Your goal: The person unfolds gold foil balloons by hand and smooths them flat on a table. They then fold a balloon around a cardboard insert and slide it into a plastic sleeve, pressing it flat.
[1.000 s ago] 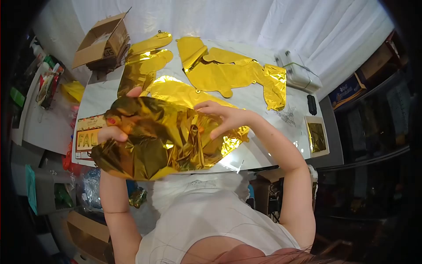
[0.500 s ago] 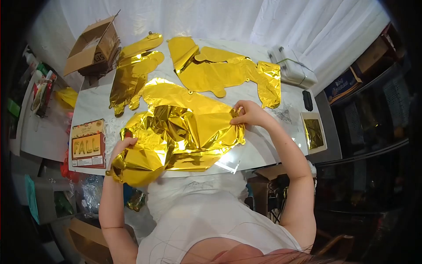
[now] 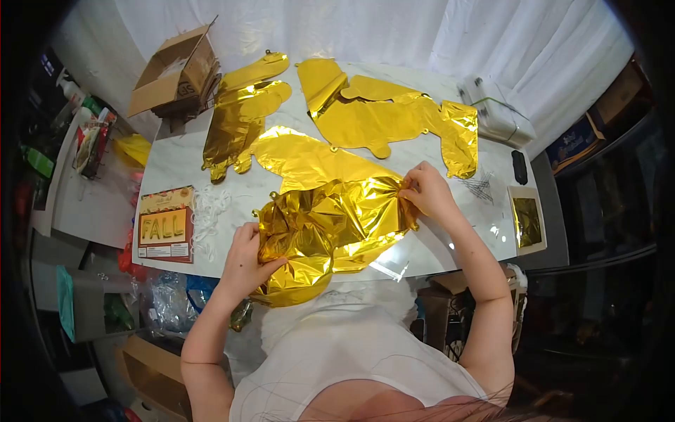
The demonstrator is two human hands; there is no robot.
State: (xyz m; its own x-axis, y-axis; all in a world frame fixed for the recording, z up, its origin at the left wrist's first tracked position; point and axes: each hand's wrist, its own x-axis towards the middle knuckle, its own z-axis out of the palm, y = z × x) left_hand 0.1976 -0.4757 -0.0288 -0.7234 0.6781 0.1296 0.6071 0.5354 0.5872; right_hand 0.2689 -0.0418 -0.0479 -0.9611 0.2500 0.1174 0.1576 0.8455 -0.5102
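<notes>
A crumpled gold foil balloon (image 3: 330, 225), deflated, stretches between my two hands near the table's front edge. My left hand (image 3: 246, 264) grips its lower left side, thumb on top of the foil. At the upper right end, my right hand (image 3: 425, 193) pinches the gathered foil between thumb and fingers. Behind it, partly covered, a smoother gold foil sheet (image 3: 299, 158) lies on the table. Farther back rest flat gold foil balloons (image 3: 373, 123), with another folded gold piece (image 3: 235, 130) to their left.
On the left of the white marbled table (image 3: 169, 158) are a FALL balloon package (image 3: 165, 225), white string (image 3: 206, 218) and an open cardboard box (image 3: 176, 70). A plastic-wrapped stack (image 3: 496, 109), a black object (image 3: 518, 157) and a framed gold piece (image 3: 527, 219) lie to the right.
My left hand has moved right, bringing the balloon's left end in over the table. My right hand keeps its pinch. The whole view has shifted slightly.
</notes>
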